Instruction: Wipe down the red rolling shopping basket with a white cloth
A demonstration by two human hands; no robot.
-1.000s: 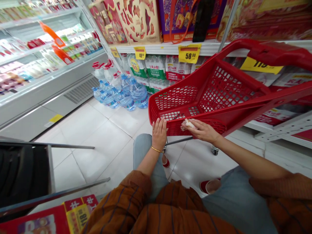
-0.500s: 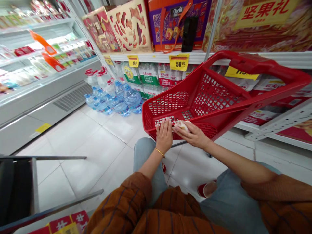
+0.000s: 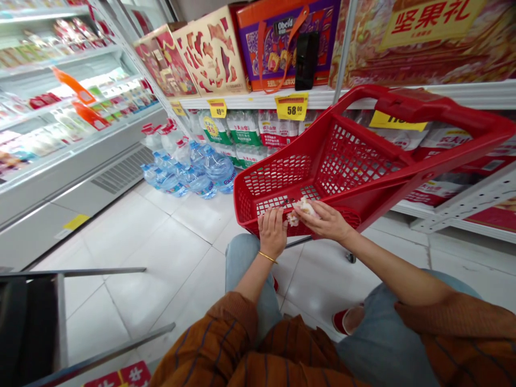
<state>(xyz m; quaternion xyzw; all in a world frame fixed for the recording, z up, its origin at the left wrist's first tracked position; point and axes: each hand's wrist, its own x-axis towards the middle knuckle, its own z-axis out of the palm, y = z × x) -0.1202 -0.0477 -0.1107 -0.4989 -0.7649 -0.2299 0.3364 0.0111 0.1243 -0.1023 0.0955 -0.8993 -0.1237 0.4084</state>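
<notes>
Leftward along the near rim of the red cart [image 3: 363, 185], the right hand [image 3: 328, 221] had come closer to the left hand [image 3: 273, 231] than a second before, its fingers bunched round a crumpled white wad [image 3: 305, 207]. That wad sat at the rim, just beside the left hand, whose fingers lay over the edge, though I couldn't tell whether they gripped.

The person's left forearm [image 3: 255, 278] slants forward to the left hand [image 3: 273, 230], which shows me its back, fingers side by side and bent at the tips. The right forearm [image 3: 393, 269] reaches across from the right, and the right hand [image 3: 329, 220] curls in a grasp near the left one.
</notes>
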